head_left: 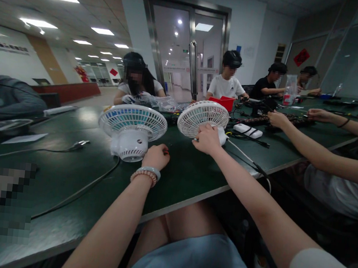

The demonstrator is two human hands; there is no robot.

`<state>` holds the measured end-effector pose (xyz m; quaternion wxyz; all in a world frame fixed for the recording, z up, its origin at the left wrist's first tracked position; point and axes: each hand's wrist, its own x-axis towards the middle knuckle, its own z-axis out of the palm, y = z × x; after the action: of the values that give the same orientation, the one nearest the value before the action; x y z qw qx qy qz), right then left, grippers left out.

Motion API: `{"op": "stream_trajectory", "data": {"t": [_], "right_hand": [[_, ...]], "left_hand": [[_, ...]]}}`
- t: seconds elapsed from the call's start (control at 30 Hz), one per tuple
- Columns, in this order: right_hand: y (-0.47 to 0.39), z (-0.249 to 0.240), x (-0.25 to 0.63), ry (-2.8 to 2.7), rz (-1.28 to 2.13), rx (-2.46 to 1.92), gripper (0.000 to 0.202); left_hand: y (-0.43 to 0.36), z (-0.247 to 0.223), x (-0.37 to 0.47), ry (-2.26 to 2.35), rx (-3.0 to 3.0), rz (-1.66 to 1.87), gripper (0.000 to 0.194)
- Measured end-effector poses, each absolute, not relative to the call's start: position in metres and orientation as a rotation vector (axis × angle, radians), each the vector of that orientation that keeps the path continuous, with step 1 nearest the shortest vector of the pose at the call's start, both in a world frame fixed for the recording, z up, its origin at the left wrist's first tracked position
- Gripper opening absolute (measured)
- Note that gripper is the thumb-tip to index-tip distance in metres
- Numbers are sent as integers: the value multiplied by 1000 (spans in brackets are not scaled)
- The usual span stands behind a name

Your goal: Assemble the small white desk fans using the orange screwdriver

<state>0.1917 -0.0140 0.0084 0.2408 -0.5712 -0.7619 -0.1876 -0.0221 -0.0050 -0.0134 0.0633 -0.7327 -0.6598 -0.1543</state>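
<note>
Two white fan heads with slatted grilles lie on the green table in front of me. The left fan [130, 139] has its motor housing toward me, with blue blades showing through its grille. Just right of that housing is my left hand [156, 157], its fingers curled closed on the table. A small dark spot shows at its fingertips, too small to name. My right hand [208, 139] grips the back of the right fan [197, 114] and covers much of its housing. A white cable [241, 152] runs from that fan toward the table's edge.
On the green table [96, 193] lie a plug [80, 145] with its cord, a white power bank [248, 131] and black cables. A red bin [223, 102] stands farther back. Several people sit across, and a neighbour's hands [279, 120] work at the right.
</note>
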Motion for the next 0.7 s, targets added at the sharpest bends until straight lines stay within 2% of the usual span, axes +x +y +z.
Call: {"op": "stream_trajectory", "data": {"t": [0.7], "right_hand": [[-16, 8, 194, -2122, -587, -1524, 36]], "left_hand": [[-18, -15, 2, -2015, -2162, -566, 31]]}}
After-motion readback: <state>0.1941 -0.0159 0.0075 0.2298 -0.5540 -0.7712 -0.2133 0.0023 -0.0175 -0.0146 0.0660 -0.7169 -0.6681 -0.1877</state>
